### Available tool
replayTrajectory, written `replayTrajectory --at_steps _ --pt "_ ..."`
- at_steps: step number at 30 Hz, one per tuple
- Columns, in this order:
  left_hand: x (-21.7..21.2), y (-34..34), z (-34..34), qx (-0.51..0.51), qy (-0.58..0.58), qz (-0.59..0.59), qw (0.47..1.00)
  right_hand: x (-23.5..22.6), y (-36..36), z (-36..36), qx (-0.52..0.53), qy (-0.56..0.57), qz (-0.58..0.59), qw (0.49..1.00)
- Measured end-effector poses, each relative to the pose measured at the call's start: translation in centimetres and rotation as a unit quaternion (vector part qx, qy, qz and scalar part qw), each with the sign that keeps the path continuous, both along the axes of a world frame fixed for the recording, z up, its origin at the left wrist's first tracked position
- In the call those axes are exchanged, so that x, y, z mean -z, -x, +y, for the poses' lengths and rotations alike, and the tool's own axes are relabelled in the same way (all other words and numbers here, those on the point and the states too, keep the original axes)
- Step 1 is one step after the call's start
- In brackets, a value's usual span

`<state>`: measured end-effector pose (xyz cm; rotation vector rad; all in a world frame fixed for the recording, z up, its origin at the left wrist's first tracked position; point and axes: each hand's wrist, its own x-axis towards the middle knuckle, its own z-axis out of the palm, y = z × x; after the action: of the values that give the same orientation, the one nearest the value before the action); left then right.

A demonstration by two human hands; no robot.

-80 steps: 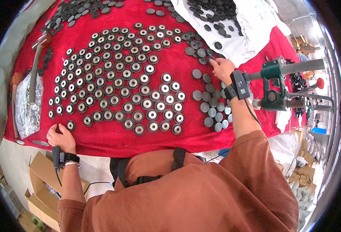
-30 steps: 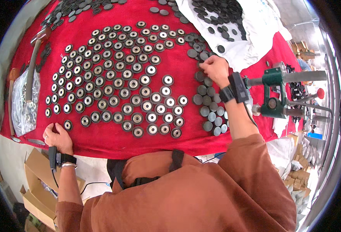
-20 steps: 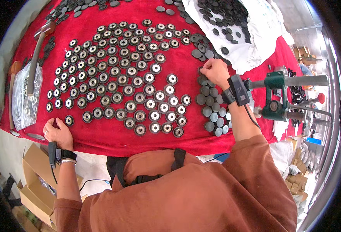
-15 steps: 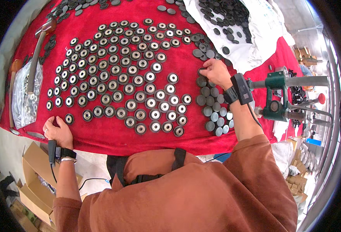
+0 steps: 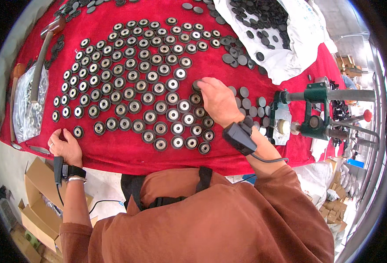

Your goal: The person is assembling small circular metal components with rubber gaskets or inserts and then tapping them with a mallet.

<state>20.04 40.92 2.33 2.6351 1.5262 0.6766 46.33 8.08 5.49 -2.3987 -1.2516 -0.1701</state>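
My right hand (image 5: 218, 101) pinches a round dark cap (image 5: 197, 85) over a spot at the right of the spread-out ringed discs; the disc under it is hidden. These black-rimmed discs with metal centres, like small bearing wheels (image 5: 134, 107), lie in loose rows on the red cloth. Close by the front left corner, my left hand (image 5: 66, 147) rests on the cloth with loosely bent fingers apart and nothing in them. A single bearing wheel (image 5: 78, 131) lies just right of its fingertips. Loose dark caps (image 5: 246, 104) lie beyond my right hand, partly covered by it.
At the right stands a green hand press (image 5: 313, 107) with metal bars. A white sack (image 5: 281, 61) spills black caps at the far right. On the left lie a hammer (image 5: 41, 65) and a clear bag (image 5: 29, 105) of metal parts. An opened carton (image 5: 44, 201) sits below the table.
My right hand has moved left and nearer, from the loose caps to the bearing wheels, carrying a cap. My left hand has stayed almost in place.
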Motion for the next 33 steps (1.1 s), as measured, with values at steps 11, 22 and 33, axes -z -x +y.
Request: replayTrajectory --at_steps 11,22,33 --pt "1.1 0.6 0.7 0.024 -0.036 -0.014 0.999 -2.3 1.2 0.6 -0.121 0.279 -0.165 0.938" --pt "0.8 0.4 0.6 0.014 -0.019 -0.013 1.0 -1.8 0.3 1.3 -0.022 0.181 -0.088 0.979" --pt "-0.1 0.2 -0.1 -0.008 -0.011 -0.005 1.0 -6.2 -7.3 -2.4 0.201 0.195 0.072 0.957"
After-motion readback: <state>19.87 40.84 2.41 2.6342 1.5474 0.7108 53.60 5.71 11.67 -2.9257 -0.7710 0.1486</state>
